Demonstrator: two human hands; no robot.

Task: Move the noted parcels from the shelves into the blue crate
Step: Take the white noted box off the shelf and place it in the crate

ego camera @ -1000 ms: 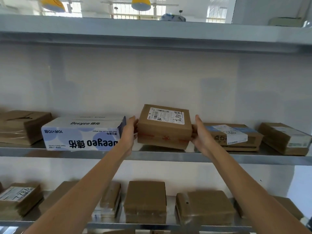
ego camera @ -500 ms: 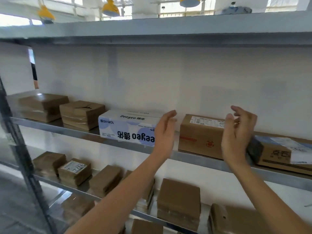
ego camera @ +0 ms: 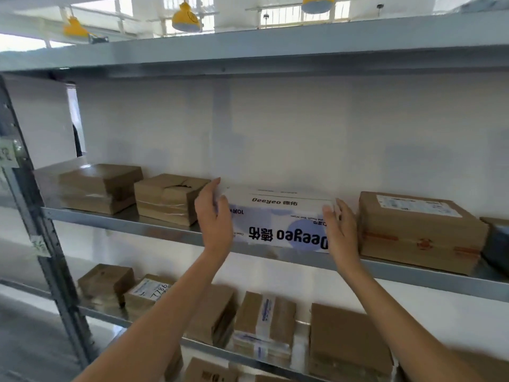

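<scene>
Hands reach up, fingers straight and holding nothing: left hand (ego camera: 213, 216) and right hand (ego camera: 340, 232) sit at the two ends of the white box (ego camera: 278, 219) on the middle shelf (ego camera: 124, 223). Next, I think, squeeze both ends and lift. No blue crate shows.

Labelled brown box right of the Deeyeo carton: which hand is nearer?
Right. The right hand sits at the white carton's right end, beside the brown box; left hand is at the carton's far end.

Bright, washed-out daylight pours from the barred white windows (ego camera: 297, 12) high above the fingers; the pale back wall (ego camera: 275, 139) glares softly; lower edges smear — wide-angle bending bows the grey metal shelf beam (ego camera: 248, 48).
</scene>
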